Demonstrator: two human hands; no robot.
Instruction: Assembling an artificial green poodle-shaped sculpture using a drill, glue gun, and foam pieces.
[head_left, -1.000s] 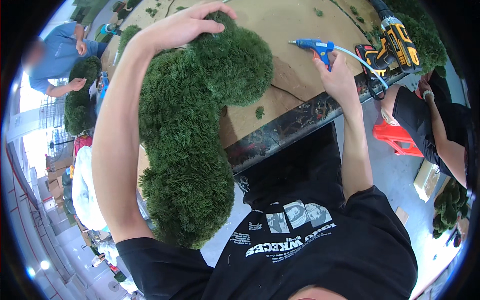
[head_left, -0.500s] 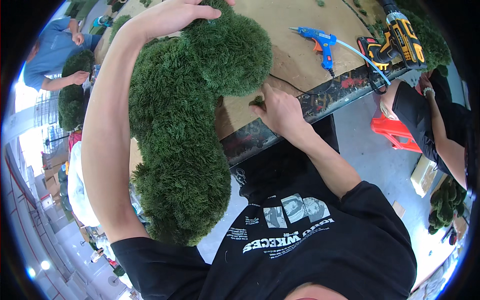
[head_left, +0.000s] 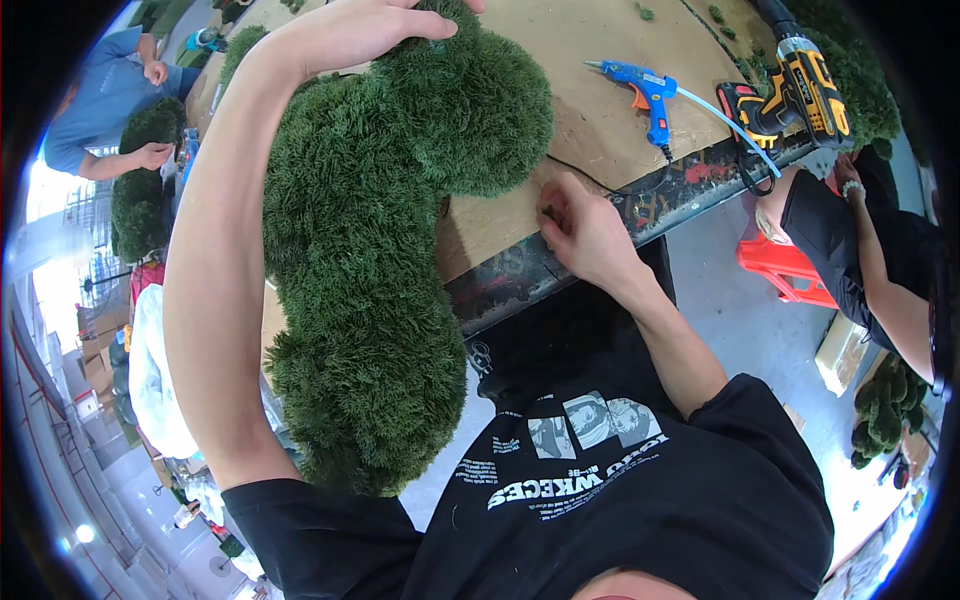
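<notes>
A long, lumpy artificial topiary (head_left: 350,240) of dense green foliage stretches from the table's far side down past its front edge on my left. At its top end my left hand (head_left: 400,25) grips the foliage, thumb pressed on the near side; the upper frame edge cuts off part of the fingers. My right hand (head_left: 590,230) is curled closed just above the table edge, right of the topiary and apart from it. Between its thumb and fingers shows a small dark green sprig (head_left: 548,211), mostly hidden.
A blue glue gun (head_left: 650,95) with a clear glue stick lies on the brown tabletop (head_left: 590,135), its black cord running toward the topiary. Beyond it is a yellow-black cordless drill (head_left: 800,90). One person sits on a red stool (head_left: 790,268) at right; another works at far left.
My right hand has moved a little right and toward me, away from the topiary, turning so the sprig shows less. My left hand and the topiary have shifted slightly right in the picture.
</notes>
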